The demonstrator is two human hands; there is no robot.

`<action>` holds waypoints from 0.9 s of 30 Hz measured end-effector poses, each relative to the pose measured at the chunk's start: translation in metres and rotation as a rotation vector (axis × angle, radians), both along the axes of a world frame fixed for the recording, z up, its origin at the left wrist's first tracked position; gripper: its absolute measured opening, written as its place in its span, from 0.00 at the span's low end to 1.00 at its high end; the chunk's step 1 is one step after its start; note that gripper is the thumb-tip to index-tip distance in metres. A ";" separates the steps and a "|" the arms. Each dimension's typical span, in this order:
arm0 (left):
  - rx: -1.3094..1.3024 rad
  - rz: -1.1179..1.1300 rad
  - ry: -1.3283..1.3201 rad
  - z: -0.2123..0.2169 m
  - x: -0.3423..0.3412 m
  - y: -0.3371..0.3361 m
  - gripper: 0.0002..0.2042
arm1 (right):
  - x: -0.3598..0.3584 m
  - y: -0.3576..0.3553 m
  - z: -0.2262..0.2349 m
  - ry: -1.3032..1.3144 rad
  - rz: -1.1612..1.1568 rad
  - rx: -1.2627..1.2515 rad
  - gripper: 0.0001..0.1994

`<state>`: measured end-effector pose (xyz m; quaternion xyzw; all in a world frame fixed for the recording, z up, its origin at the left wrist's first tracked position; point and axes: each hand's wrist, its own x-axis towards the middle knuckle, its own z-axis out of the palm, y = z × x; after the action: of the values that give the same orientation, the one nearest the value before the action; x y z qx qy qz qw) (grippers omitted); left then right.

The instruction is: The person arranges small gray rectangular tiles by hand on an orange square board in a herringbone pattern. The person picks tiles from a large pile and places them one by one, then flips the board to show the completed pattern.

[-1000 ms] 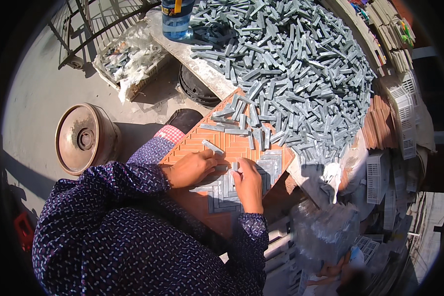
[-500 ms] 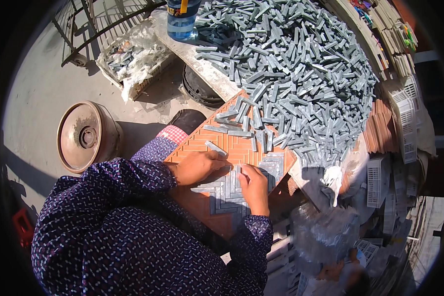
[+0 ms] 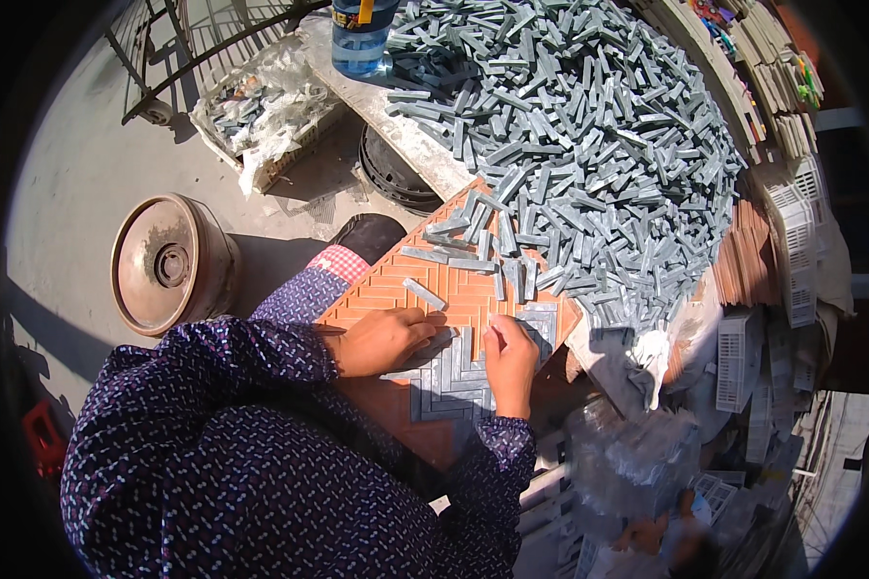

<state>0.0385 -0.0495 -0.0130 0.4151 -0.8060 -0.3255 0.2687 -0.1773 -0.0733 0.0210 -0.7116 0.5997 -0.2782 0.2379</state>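
An orange grooved tray (image 3: 362, 301) lies tilted across my lap, its channels in a zigzag pattern. Grey stone strips (image 3: 444, 391) fill the channels in its near middle part. My left hand (image 3: 384, 342) rests over the tray with fingers bent together at the left edge of these strips; whatever is under the fingertips is hidden. Just to the right, my right hand (image 3: 512, 365) has thumb and fingers drawn into a pinch above the laid strips; I cannot make out anything in it. One loose strip (image 3: 424, 293) lies beyond my left hand, and several more lie at the tray's far corner.
A large heap of grey strips (image 3: 589, 145) covers the table beyond the tray. A blue water container (image 3: 359, 48) stands at the table's far left. On the floor are a round brown drum (image 3: 172, 265) and a crate with plastic (image 3: 275, 159). Stacked orange trays (image 3: 743, 253) stand right.
My right hand has shifted slightly right, its fingers more curled. My left hand has moved a little left and nearer to me. The loose strip stays in place.
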 end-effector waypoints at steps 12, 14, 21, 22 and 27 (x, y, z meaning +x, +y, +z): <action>-0.022 -0.016 -0.009 0.017 0.016 0.008 0.16 | -0.010 0.008 -0.004 -0.037 -0.052 -0.008 0.09; 0.009 0.006 -0.004 0.015 0.016 0.010 0.14 | -0.009 0.007 -0.002 -0.041 -0.056 -0.015 0.09; 0.131 0.114 0.058 0.010 0.001 0.002 0.08 | -0.003 -0.008 0.002 -0.035 -0.038 -0.046 0.09; 0.136 0.122 0.073 0.008 0.000 0.001 0.07 | -0.001 -0.012 0.001 -0.040 -0.036 -0.051 0.08; 0.108 0.046 0.063 0.016 -0.001 -0.009 0.07 | 0.011 -0.034 -0.005 0.136 -0.057 -0.121 0.09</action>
<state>0.0377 -0.0582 0.0027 0.4370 -0.7685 -0.3751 0.2788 -0.1662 -0.1076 0.0157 -0.7246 0.6166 -0.2715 0.1453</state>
